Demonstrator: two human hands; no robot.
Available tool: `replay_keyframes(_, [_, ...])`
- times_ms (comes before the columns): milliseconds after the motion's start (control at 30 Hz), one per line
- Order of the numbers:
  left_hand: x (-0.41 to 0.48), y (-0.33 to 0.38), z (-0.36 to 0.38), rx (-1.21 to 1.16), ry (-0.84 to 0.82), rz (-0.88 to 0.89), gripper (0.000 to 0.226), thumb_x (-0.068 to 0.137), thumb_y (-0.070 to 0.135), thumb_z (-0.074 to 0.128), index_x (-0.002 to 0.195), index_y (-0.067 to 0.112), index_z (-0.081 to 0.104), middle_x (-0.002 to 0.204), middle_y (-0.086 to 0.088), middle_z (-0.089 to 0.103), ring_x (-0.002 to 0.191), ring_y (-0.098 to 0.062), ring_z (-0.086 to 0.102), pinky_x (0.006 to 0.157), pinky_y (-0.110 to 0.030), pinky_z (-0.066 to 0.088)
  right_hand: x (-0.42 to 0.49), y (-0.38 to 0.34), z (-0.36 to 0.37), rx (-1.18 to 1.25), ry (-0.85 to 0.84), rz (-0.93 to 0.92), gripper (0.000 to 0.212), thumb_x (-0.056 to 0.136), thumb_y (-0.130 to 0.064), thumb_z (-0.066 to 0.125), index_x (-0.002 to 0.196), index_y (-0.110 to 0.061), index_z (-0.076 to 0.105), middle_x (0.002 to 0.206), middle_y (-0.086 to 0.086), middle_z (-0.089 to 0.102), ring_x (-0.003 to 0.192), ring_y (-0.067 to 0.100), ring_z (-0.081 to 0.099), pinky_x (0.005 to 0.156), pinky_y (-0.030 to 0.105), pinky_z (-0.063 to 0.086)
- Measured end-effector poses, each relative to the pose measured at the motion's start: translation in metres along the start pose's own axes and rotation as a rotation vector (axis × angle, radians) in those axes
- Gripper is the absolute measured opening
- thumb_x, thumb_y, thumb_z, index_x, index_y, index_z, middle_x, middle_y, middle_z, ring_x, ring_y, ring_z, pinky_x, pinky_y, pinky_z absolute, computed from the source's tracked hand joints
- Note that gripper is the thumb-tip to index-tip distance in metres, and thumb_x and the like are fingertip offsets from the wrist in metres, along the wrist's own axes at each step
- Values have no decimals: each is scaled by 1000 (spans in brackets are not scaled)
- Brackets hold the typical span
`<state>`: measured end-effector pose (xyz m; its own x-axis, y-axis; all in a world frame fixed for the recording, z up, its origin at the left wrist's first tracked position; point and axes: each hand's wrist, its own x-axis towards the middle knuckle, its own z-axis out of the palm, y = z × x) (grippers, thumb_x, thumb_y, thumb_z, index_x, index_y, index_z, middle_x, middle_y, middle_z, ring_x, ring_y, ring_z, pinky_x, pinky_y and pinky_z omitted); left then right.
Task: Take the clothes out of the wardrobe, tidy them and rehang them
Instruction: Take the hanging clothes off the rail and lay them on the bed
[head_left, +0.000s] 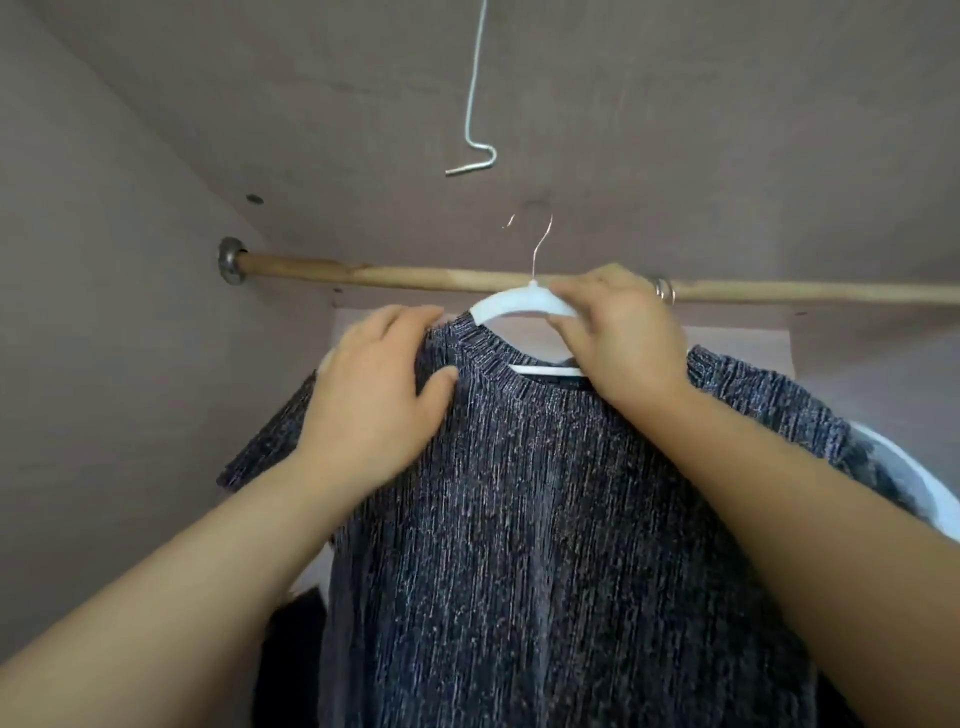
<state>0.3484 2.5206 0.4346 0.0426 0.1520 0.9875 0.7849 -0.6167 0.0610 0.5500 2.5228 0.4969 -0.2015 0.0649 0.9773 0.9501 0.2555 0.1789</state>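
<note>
Hanging on a white hanger (514, 306) just in front of the wooden rod (415, 278) inside the wardrobe (104, 260), the dark knit sweater (545, 519) faces the camera; the right hand (618, 338) grips the hanger beside its neck, fingers curled round it; the left hand (384, 384) holds the sweater's shoulder by the collar, fingers over the top, thumb on the front. The hanger's metal hook (540, 249) rises above the rod, too blurred to tell whether it is caught there; a bent white wire (474, 104) dangles from the ceiling above.
</note>
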Motion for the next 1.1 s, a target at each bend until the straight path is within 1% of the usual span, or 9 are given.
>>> replay_keyframes(133, [-30, -17, -20, 59, 43, -91, 49, 86, 29, 56, 133, 18, 46, 132, -4, 51, 124, -24, 42, 105, -40, 31, -44, -48, 11, 185, 8, -74, 33, 87, -26, 61, 120, -25, 62, 111, 1, 62, 104, 22, 52, 75, 30, 40])
replay_keyframes(233, [-81, -35, -34, 57, -8, -170, 43, 87, 28, 57, 129, 21, 50, 120, 0, 60, 114, -21, 52, 99, -40, 39, -89, -86, 17, 304, -19, -140, 31, 83, -20, 67, 113, -23, 67, 100, 0, 65, 95, 23, 57, 68, 27, 38])
replay_keyframes(400, [-192, -50, -62, 34, -64, -315, 29, 89, 22, 58, 116, 30, 60, 103, 28, 58, 97, -1, 55, 78, -13, 37, -166, -146, 27, 465, -108, -273, 30, 75, -14, 73, 105, -19, 71, 92, -1, 68, 80, 22, 61, 54, 30, 49])
replay_keyframes(500, [-259, -50, -82, 104, -81, -447, 31, 87, 15, 61, 117, 24, 62, 109, 15, 64, 98, -2, 55, 79, -13, 37, -215, -177, 34, 610, -165, -289, 30, 73, -19, 66, 102, -19, 72, 90, -2, 68, 77, 24, 62, 55, 29, 51])
replay_keyframes(600, [-319, -39, -108, 187, -98, -566, 31, 86, 13, 62, 117, 20, 63, 108, 6, 67, 95, -4, 56, 80, -16, 40, -267, -209, 37, 761, -240, -290, 29, 74, -17, 68, 103, -18, 71, 91, -3, 67, 75, 23, 61, 58, 27, 51])
replay_keyframes(733, [-381, -10, -152, 336, -106, -678, 28, 85, 11, 61, 112, 12, 66, 100, -1, 69, 94, -6, 54, 80, -6, 37, -323, -246, 28, 906, -270, -271, 26, 74, -10, 76, 100, -14, 73, 90, 2, 68, 70, 27, 61, 59, 33, 53])
replay_keyframes(867, [-393, 15, -173, 388, -202, -626, 27, 86, 7, 56, 111, 5, 65, 103, -7, 70, 94, -11, 57, 85, -16, 41, -348, -239, 14, 945, -157, -304, 21, 85, -18, 65, 104, -10, 70, 92, 8, 70, 69, 33, 62, 60, 42, 54])
replay_keyframes(1000, [-385, 24, -169, 358, -241, -635, 32, 85, 11, 60, 117, 6, 62, 100, -10, 69, 90, -22, 60, 84, -24, 42, -349, -227, 4, 963, -260, -314, 28, 95, -28, 52, 114, -12, 65, 101, 10, 68, 75, 38, 61, 67, 50, 52])
replay_keyframes(1100, [-384, 31, -168, 394, -221, -620, 36, 86, 16, 60, 121, 11, 59, 85, -4, 66, 78, -19, 56, 73, -31, 46, -338, -229, -6, 981, -199, -291, 24, 88, -22, 61, 107, -9, 69, 94, 11, 69, 73, 36, 61, 66, 46, 52])
